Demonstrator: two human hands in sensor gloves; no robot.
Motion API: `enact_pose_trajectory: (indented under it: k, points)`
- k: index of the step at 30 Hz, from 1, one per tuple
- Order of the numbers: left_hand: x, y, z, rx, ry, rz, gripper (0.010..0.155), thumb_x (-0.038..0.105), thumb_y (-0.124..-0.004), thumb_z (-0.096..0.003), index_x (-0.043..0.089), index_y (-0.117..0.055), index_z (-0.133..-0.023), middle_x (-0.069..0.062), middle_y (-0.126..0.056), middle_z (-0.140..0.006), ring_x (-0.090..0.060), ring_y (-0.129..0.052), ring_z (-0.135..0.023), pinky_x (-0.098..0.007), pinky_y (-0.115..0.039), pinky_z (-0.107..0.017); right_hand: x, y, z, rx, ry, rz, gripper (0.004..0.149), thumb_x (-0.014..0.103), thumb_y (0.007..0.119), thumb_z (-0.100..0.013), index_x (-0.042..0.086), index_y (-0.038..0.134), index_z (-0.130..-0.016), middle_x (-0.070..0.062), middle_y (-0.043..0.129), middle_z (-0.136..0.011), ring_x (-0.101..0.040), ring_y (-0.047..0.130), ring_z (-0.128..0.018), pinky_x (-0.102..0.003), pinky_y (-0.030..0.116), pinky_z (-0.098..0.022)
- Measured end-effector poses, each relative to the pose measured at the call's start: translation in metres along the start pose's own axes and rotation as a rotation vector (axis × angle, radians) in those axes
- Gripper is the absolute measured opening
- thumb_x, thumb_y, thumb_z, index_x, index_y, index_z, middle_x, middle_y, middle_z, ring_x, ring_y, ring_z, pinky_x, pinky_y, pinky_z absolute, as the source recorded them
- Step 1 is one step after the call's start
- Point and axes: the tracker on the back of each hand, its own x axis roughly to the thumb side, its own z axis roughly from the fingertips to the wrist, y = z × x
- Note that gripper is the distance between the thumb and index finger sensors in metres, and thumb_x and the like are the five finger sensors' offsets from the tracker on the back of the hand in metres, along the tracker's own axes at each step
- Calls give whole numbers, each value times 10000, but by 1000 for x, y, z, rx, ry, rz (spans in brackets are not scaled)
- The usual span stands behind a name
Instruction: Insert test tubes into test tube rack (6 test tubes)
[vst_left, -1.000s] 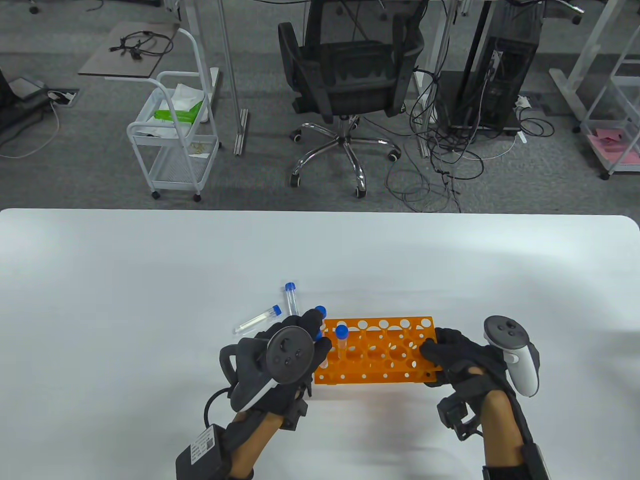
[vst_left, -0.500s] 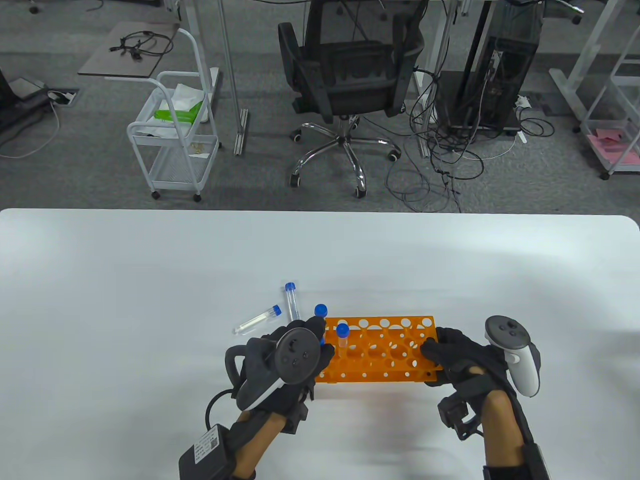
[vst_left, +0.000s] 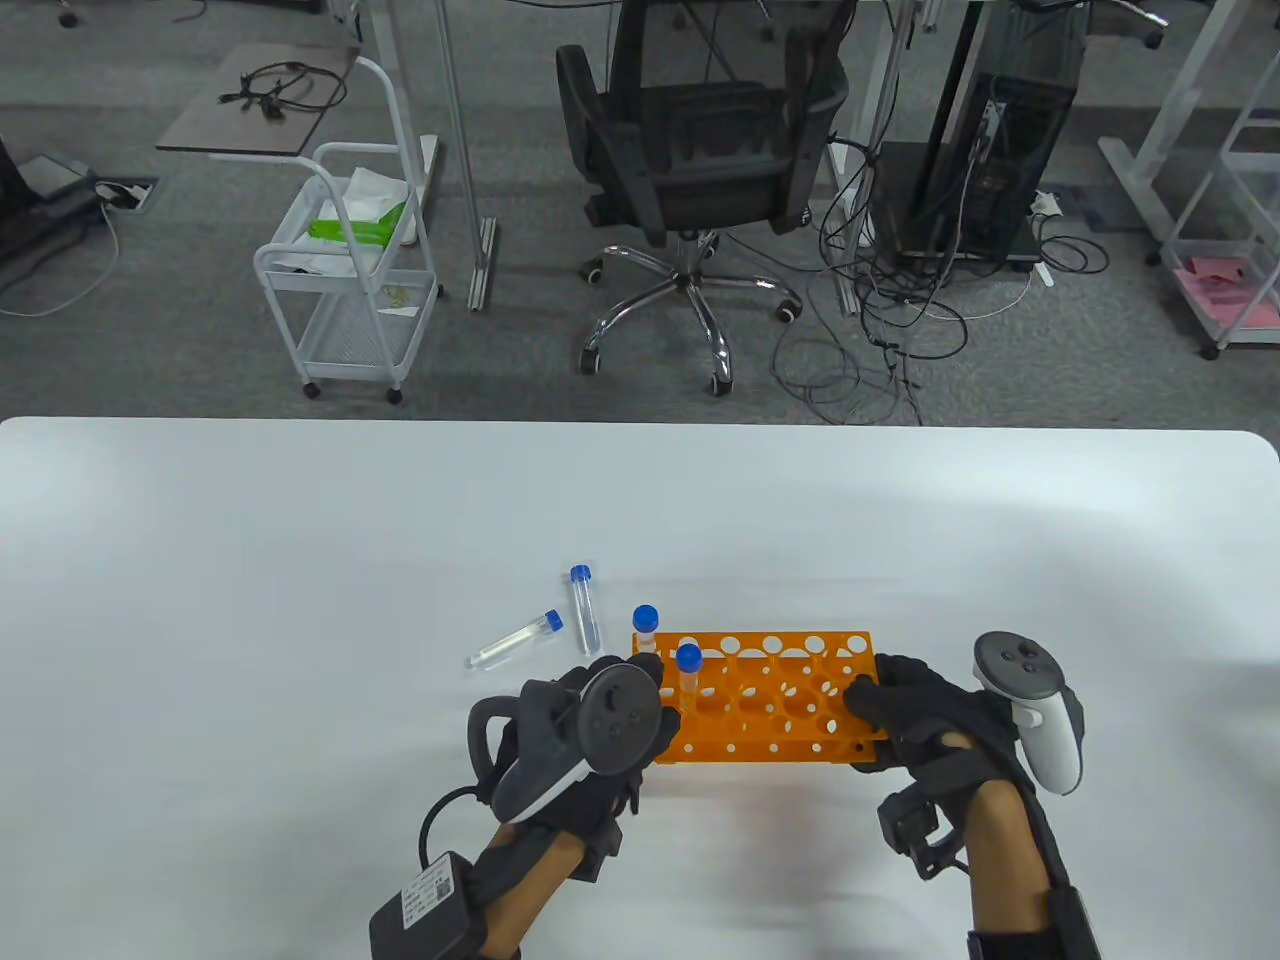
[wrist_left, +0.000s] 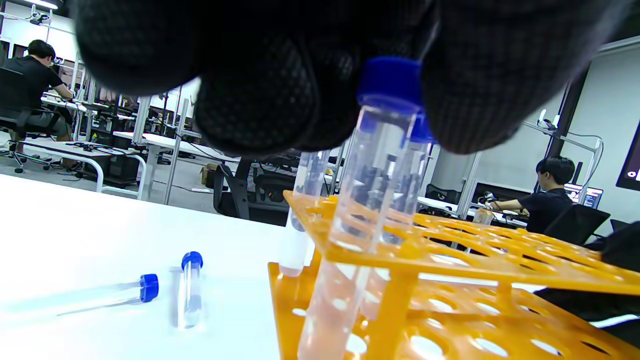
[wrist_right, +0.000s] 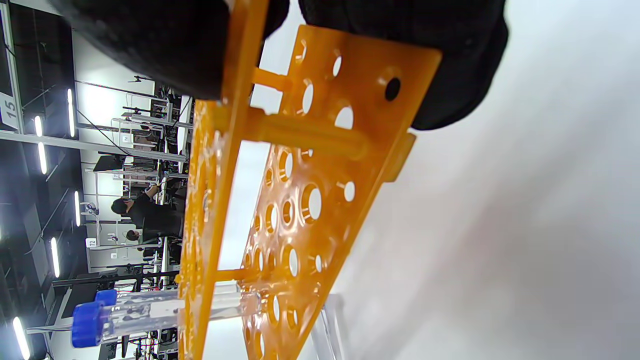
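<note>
The orange rack (vst_left: 790, 700) stands on the white table (vst_left: 300, 560). Two blue-capped tubes stand in its left end, one at the far corner (vst_left: 646, 622) and one a row nearer (vst_left: 688, 668). My left hand (vst_left: 652, 692) is at the rack's near-left corner. In the left wrist view its fingers (wrist_left: 480, 90) pinch the cap of a third tube (wrist_left: 370, 200), which stands through a top-plate hole. That tube is hidden under the hand in the table view. My right hand (vst_left: 868, 702) grips the rack's right end. Two loose tubes (vst_left: 516, 641) (vst_left: 583, 607) lie left of the rack.
The rack's other holes (vst_left: 800, 660) are open. The loose tubes also show in the left wrist view (wrist_left: 100, 297) (wrist_left: 190, 290). Beyond the table's far edge stand an office chair (vst_left: 690, 150) and a white trolley (vst_left: 350, 280).
My left hand has moved right and toward me along the rack's left end with its tube. The far corner tube's cap is now uncovered. The right hand and rack have barely moved.
</note>
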Motion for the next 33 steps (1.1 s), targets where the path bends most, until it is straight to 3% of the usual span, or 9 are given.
enact_pose_trajectory:
  k: [19, 33]
  points:
    - [-19, 5, 1, 25, 41, 96, 558, 559, -772, -426, 224, -866, -863, -86, -1003, -751, -231, -1039, -475, -419, -858, -331, -1, -2, 0, -13, 8, 3, 596, 427, 810, -482, 127, 534, -916, -196, 403, -1110, -467, 828, -860, -530, 852, -544]
    - [-61, 0, -16, 0, 160, 257, 548, 548, -753, -435, 222, -871, -859, -91, -1002, -753, -242, -1040, -499, -431, -857, -348, -2, -3, 0, -17, 13, 2, 594, 430, 811, -481, 129, 539, -914, -195, 407, -1109, -465, 833, -856, -528, 855, -541]
